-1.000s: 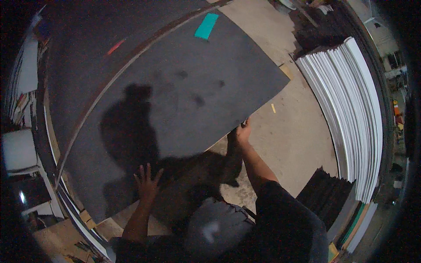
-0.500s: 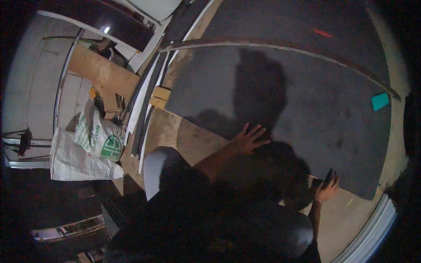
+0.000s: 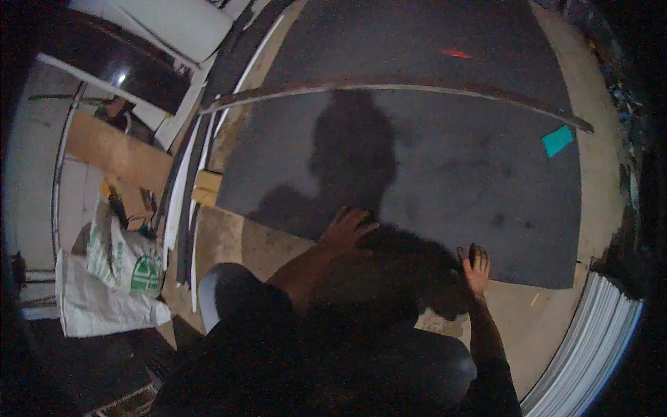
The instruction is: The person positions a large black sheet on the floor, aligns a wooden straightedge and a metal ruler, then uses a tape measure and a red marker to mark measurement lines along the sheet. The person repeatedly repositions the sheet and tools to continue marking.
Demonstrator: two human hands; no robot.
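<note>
A large dark grey sheet [image 3: 479,181] lies on the floor in front of me, with my shadow across it. My left hand [image 3: 347,231] rests flat on its near part, fingers apart and partly in shadow. Over the sheet's near edge, further right, my right hand [image 3: 476,268] has its fingers stretched out, their tips dark. No held object shows in either hand. Beyond both hands a long narrow bar [image 3: 417,92] runs across the sheet from left to right. A small teal piece [image 3: 557,142] lies near the right edge, on this side of the bar.
Yellowish blocks [image 3: 207,187] touch the sheet's left corner. Long black and white strips [image 3: 184,215] lie left of it. White sacks [image 3: 114,299] and a cardboard piece [image 3: 118,149] are further left. A stack of pale panels [image 3: 590,340] stands at the right. A red mark [image 3: 455,53] shows beyond the bar.
The whole view has shifted, so the sheet and bar sit further left in it. My right hand has moved left along the near edge and straightened its fingers. My left hand stays on the sheet.
</note>
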